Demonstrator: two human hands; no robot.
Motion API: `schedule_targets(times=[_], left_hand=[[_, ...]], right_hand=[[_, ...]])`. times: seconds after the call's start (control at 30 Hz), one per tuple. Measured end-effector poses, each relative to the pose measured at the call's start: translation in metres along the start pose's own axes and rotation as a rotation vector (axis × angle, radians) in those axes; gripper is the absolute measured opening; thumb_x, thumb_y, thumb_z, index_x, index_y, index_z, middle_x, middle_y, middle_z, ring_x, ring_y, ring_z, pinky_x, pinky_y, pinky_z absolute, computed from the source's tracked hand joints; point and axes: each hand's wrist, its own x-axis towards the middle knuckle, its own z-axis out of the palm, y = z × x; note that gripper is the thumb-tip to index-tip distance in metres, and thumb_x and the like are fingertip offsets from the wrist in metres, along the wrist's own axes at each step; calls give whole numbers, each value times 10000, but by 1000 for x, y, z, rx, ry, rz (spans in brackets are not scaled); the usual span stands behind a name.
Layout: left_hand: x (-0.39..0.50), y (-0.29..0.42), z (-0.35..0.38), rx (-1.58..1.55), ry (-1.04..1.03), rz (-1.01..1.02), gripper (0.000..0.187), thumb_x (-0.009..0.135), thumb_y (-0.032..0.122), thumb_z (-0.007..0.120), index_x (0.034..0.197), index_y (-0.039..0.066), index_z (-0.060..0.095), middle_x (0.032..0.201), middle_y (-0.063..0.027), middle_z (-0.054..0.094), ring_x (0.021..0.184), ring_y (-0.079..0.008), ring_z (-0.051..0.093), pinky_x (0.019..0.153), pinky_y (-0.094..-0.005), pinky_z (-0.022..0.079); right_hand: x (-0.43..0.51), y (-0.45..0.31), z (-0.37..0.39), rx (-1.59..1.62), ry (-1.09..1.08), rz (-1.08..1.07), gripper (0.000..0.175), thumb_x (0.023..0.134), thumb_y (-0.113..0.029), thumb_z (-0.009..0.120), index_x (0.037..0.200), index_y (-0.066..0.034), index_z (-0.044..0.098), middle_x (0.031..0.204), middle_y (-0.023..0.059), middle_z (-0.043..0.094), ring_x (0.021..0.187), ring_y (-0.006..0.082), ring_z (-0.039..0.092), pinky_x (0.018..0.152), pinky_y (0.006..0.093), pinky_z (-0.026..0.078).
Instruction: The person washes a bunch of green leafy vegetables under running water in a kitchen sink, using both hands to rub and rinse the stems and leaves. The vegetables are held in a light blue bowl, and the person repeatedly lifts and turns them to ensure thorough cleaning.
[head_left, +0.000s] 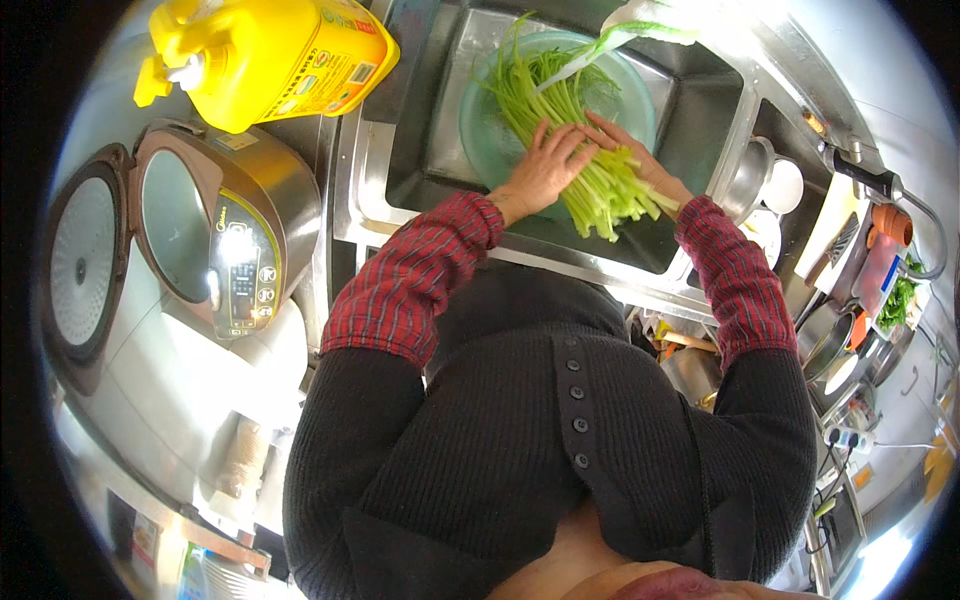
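Note:
A thick bundle of green stalks (611, 187), resembling thin celery, lies slantwise across a translucent green basin (474, 150). Its pale cut ends point toward me, past the basin's near rim. My left hand (546, 169) lies over the bundle from the left, fingers spread across the stalks. From the other side my right hand (641, 159) clasps it, with the palm partly hidden behind the stalks. The basin stands in a stainless steel sink (405, 161). Above the bundle's far part is a white and green leafy vegetable (649, 28), its far end lost in glare.
Left of the sink stand a yellow plastic jug (277, 60) and a Midea rice cooker (289, 202) with its lid (82, 262) raised. A second basin at right holds a metal bowl (752, 176) and a white bowl (783, 186). Beyond lies a knife (832, 251) on a board (823, 217).

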Motion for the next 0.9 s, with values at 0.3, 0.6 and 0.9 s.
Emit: schedule_targets(times=[0.3, 0.6, 0.9], left_hand=[[-19, 10, 46, 107, -312, 59, 527, 842, 117, 546, 1359, 137, 450, 1299, -148, 458, 1312, -313, 358, 1099, -567, 260], [-21, -37, 21, -816, 16, -1154, 672, 816, 232, 690, 1395, 75, 388, 1405, -155, 430, 1299, -353, 399, 1074, -559, 295], [-9, -53, 73, -2061, 240, -1524, 758, 782, 455, 756, 1340, 44, 447, 1274, -121, 541, 1118, -257, 565, 914, -408, 495]], right_hand=[[-5, 42, -44, -1577, -107, -27, 673, 901, -180, 514, 1503, -231, 217, 1555, 115, 198, 1207, 357, 513, 972, 396, 477], [30, 54, -123, -1438, 420, -14, 599, 855, -171, 589, 1415, -70, 403, 1392, 199, 460, 1090, 362, 598, 944, 415, 469], [89, 87, -29, 163, 411, 325, 742, 885, -574, 561, 1362, -15, 465, 1297, 166, 559, 1112, 252, 577, 930, 331, 469]])
